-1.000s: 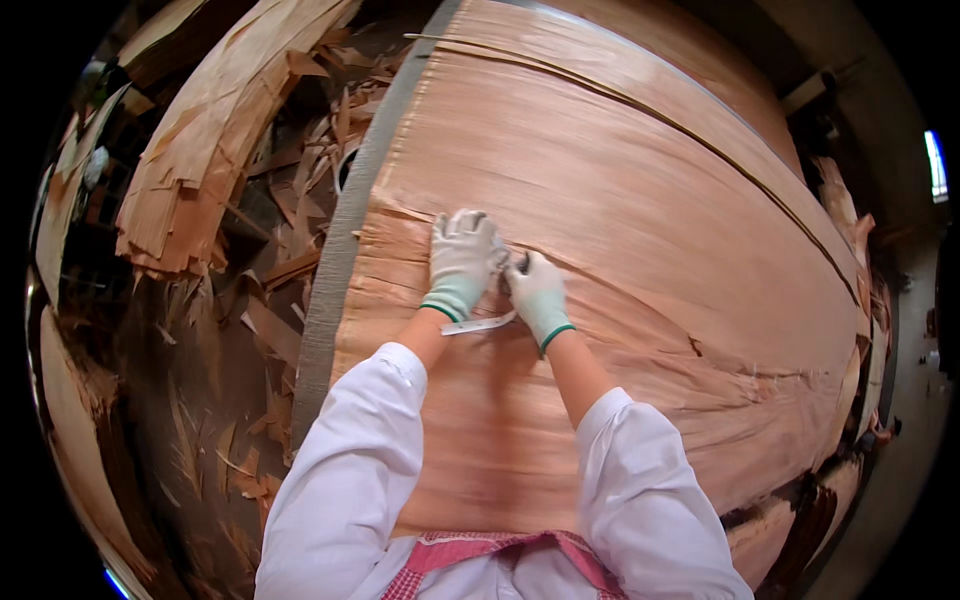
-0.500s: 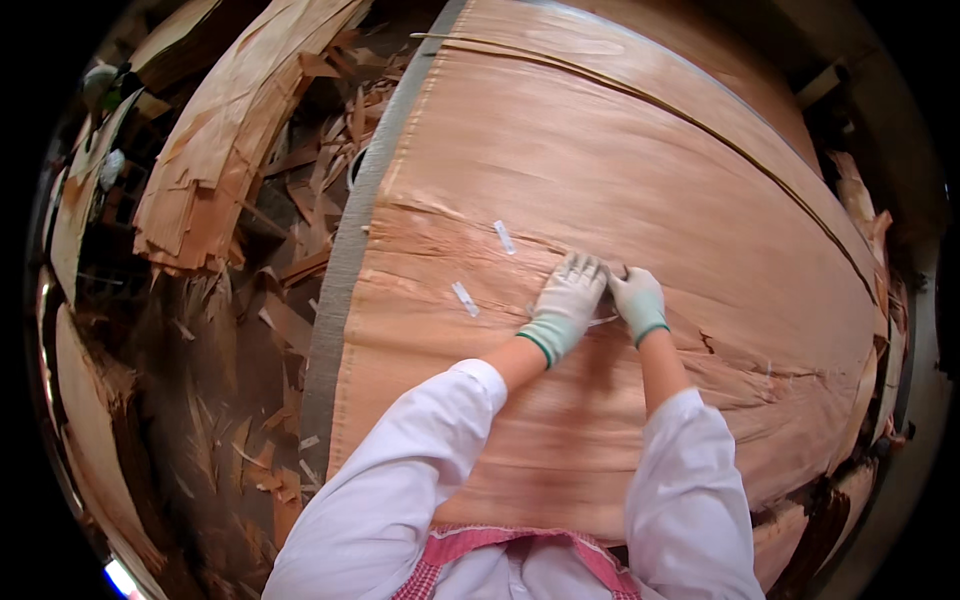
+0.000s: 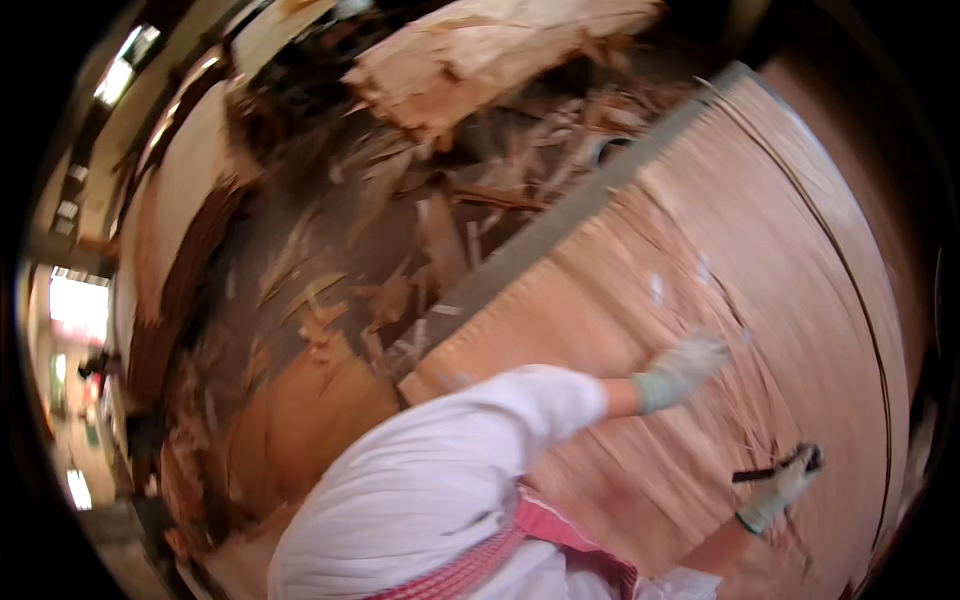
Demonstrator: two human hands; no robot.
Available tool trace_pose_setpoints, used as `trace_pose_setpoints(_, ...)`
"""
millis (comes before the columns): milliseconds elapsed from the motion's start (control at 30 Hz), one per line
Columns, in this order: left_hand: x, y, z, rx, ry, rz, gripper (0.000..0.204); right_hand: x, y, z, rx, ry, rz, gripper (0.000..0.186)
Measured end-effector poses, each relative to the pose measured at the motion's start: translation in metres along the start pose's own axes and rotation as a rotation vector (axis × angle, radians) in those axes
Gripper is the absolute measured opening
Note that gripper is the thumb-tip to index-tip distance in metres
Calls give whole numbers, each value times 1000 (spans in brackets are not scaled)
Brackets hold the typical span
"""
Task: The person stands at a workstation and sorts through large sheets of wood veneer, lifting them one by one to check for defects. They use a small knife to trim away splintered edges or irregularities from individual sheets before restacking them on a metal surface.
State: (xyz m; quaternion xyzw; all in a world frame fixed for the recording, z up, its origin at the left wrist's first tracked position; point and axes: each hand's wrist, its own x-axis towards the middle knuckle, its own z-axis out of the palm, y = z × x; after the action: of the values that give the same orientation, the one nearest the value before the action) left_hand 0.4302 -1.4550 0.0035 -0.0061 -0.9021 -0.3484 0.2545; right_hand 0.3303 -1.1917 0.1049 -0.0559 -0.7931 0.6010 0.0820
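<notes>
L hand (image 3: 683, 372), gloved, was over the wood sheet (image 3: 570, 345), near its creased, split area; fingers blurred, so couldn't tell if they were spread or together, or if the palm was touching. Saw nothing in it. R hand (image 3: 785, 488), also gloved, was farther right, well apart from L, fingers clamped round a dark tool (image 3: 754, 475) w/ one end sticking out toward the L hand. Exact type of tool n/a, too blurry.

Sheet lay across the surface (image 3: 555, 225), whose grey margin showed along the sheet's edge. Two small white strips (image 3: 656, 290) sat on it beyond the L hand, nr the creases. A long dark line (image 3: 882, 380) curved along the far side; cord or rod, unclear. Offcuts (image 3: 315, 300) littered the floor.

Step in hand, my read: mid-work on the creased stretch, strips down at one end, R hand w/ tool at the other. Next move prob. called for a steady R grip, L palm flat beside the split to keep the sheet from shifting, & tool end kept clear of L fingers. Thin sheet, so light pressure only; might've torn.
</notes>
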Motion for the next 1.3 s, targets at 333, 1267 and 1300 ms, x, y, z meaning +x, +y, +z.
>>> trace_pose_setpoints(333, -191, 122, -85, 226, -321, -194, 36, -71, -52, -179, 75, -105, 48, 8)
trace_pose_setpoints(1267, -133, 528, 311, -282, -545, 468, 33, -296, 155, -676, -696, -1006, 476, 45)
trace_pose_setpoints(1300, -126, 546, 323, -304, -568, 498, 33, -277, 157, -692, -698, -927, 429, 47)
